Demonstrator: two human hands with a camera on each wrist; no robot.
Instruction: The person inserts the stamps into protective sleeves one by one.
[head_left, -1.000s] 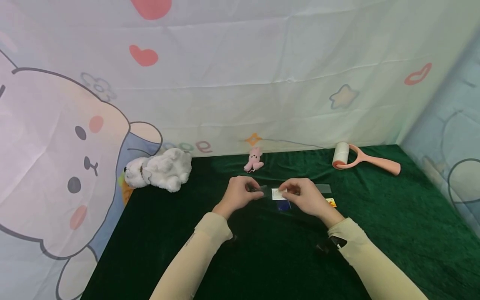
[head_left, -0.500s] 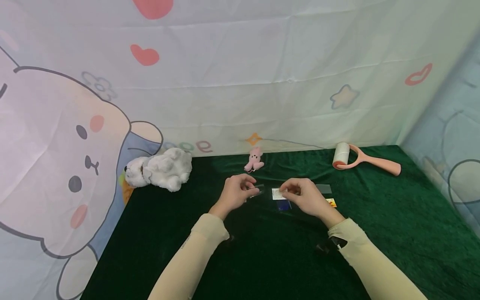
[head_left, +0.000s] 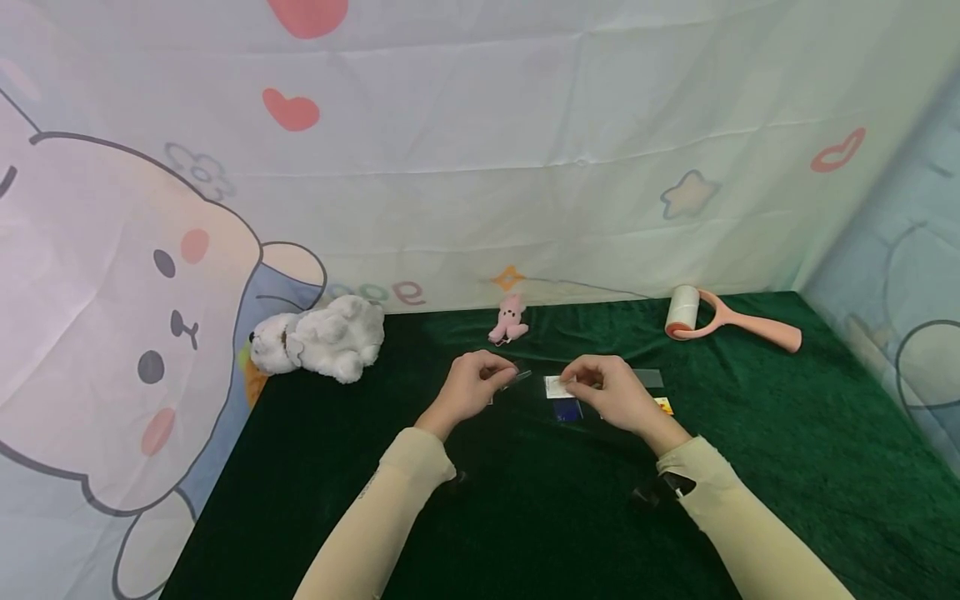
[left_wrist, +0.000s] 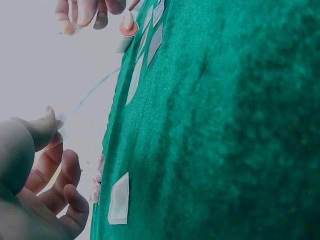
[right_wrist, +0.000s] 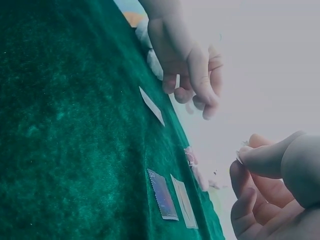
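Observation:
My left hand pinches a clear plastic strip between thumb and forefinger, raised over the green cloth. The strip is nearly see-through in the left wrist view. My right hand pinches a small thin pale piece, mostly hidden by the fingers. Below its fingertips a white card lies on the cloth. Just nearer is a blue stamp-like piece with a jagged edge. Another pale flat piece lies under my left hand.
A grey flat piece and a yellow one lie right of my right hand. Further back are a pink toy and a lint roller. A white plush toy lies at the left edge. A curtain hangs behind.
My left hand has moved a little left with the clear strip, away from the right hand, and the strip has turned. My right hand has hardly moved.

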